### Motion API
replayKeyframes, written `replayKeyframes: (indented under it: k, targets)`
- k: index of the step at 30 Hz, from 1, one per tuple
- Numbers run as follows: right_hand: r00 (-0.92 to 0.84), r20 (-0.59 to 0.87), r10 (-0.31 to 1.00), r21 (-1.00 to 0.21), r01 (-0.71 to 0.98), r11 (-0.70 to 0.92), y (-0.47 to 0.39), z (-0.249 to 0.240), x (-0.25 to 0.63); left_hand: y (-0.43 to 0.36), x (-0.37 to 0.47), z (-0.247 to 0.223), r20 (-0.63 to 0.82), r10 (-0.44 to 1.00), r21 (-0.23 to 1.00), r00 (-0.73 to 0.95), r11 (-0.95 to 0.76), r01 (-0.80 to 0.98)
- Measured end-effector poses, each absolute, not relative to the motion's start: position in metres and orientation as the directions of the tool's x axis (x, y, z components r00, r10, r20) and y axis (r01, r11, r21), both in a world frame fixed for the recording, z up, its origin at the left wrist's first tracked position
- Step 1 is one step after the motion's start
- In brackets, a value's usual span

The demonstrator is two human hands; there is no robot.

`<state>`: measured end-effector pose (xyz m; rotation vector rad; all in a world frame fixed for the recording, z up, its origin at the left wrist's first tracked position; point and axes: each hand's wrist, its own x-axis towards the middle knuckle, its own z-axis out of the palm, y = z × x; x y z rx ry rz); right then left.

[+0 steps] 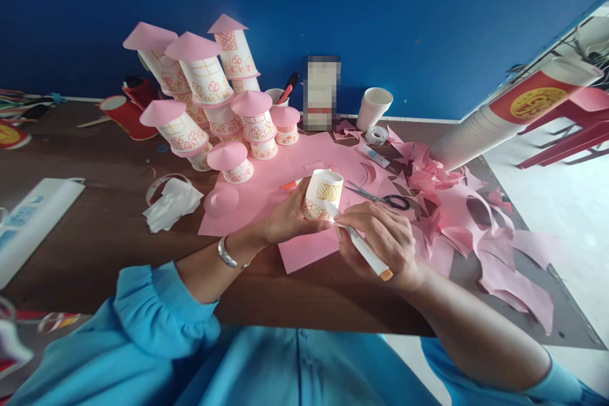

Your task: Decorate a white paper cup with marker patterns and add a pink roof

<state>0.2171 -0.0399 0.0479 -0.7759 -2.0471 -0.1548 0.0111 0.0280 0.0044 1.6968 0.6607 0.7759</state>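
A white paper cup point(323, 193) with orange and yellow drawings is tilted in my left hand point(290, 216), whose fingers wrap round its left side and base. My right hand point(380, 238) is closed round a white marker point(364, 250) with an orange end; the marker's tip is at the cup's lower front. Below the hands lies pink paper point(309, 250). Just right of the cup, scissors point(380, 196) with black handles rest on the sheet. An orange-tipped marker piece point(288, 185) shows behind my left hand.
Decorated cup towers point(209, 82) with pink cone roofs stand at the back left. Pink scraps point(457, 209) and a long stack of cups point(476, 143) are at the right. A white cup point(373, 108), a tape roll point(377, 134) and crumpled tissue point(172, 204) also lie around.
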Motion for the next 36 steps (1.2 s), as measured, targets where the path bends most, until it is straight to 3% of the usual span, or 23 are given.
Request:
replayKeyframes:
  k: [9, 36]
  targets:
    - [-0.348, 0.828, 0.44, -0.152, 0.616, 0.773, -0.038, 0.049, 0.218, 0.025, 0.014, 0.0, 0.123, 0.757, 0.988, 0.641, -0.156, -0.006]
    - [-0.415, 0.767, 0.489, -0.178, 0.595, 0.784, -0.041, 0.048, 0.215, 0.027, 0.015, -0.005, 0.125, 0.766, 0.983, 0.631, -0.184, 0.029]
